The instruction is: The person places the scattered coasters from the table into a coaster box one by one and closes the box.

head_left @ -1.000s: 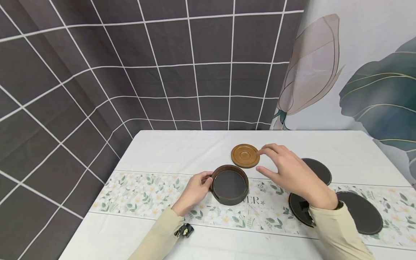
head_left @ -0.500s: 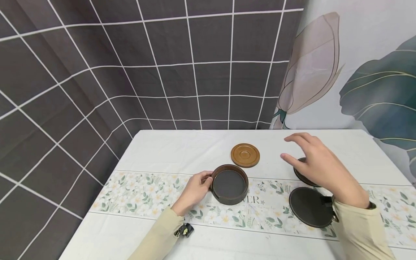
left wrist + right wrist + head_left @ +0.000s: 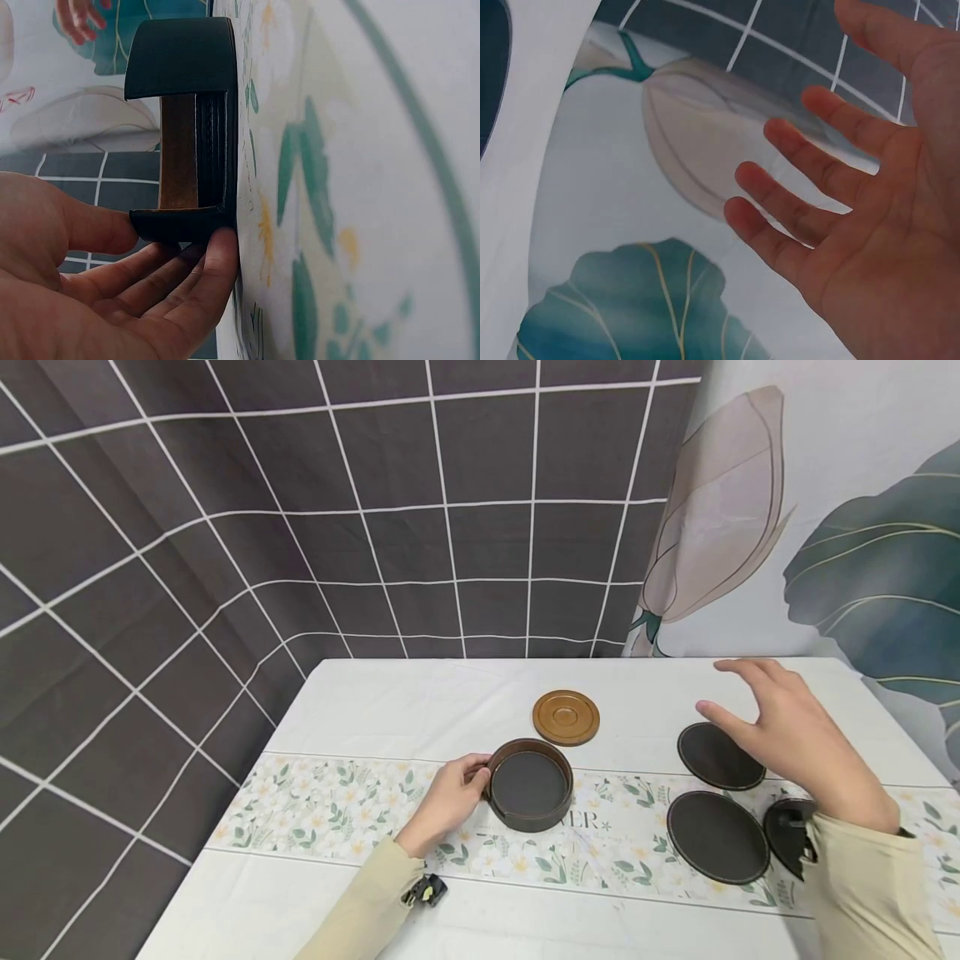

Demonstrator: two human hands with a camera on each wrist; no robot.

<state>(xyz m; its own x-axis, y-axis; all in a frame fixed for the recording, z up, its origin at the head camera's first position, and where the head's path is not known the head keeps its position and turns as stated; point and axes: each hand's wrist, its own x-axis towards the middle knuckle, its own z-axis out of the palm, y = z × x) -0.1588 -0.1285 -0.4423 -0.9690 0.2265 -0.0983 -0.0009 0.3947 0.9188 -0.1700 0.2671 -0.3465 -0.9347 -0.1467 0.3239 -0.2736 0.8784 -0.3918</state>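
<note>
The fingers of my left hand (image 3: 447, 792) pinched the wall of a round, dark holder (image 3: 536, 824) that sat on the bench (image 3: 360, 702). My right hand (image 3: 802, 735) held nothing, its fingers spread apart in the air near the far black disc (image 3: 720, 757). A nearer black disc (image 3: 717, 837) and a partly hidden disc (image 3: 783, 850) lay by my right sleeve (image 3: 862, 885). Just behind the holder lay a brown disc (image 3: 566, 718).
</note>
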